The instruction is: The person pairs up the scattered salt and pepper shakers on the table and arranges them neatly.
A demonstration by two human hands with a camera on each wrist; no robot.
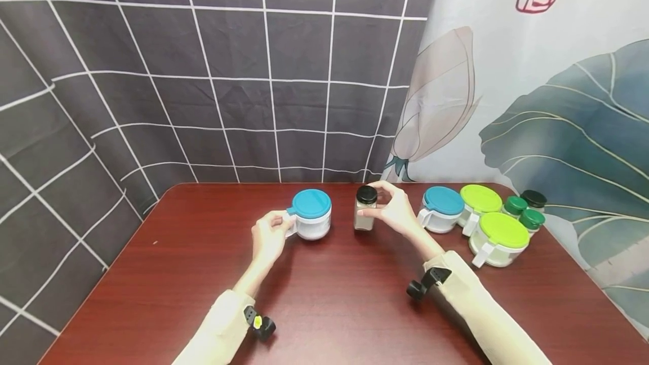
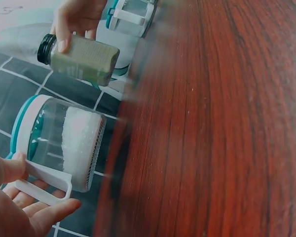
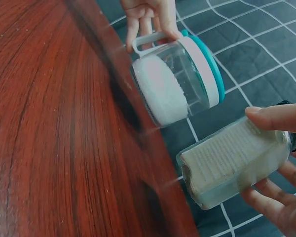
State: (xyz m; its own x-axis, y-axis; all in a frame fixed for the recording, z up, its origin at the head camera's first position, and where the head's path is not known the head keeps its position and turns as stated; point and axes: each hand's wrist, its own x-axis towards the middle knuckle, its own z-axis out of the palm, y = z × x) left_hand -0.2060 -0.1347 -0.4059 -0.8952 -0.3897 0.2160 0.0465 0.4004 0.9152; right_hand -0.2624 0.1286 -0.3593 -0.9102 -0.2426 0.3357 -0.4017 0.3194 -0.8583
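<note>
Head view: from above, faces forward and down over table (image 1: 324,308) to grid backdrop (image 1: 228,100); widest, farthest. Left wrist view: close at left hand (image 1: 269,235), rolled sideways, table on frame's right. Right wrist view: close at right hand (image 1: 395,213), rolled opposite way, table on left. Both wrist views share blue-lidded jar (image 1: 311,218), black-capped jar (image 1: 365,216).

1. We count two blue-lidded jars (image 1: 311,214): one in the left grip (image 1: 270,235), one right of the right grip (image 1: 398,213).
2. We count two black-capped bottles (image 2: 86,59), one in the right grip.
3. Right of it, we count two lime-lidded jars (image 1: 499,241).
4. There too, two green-capped bottles (image 1: 515,205).
</note>
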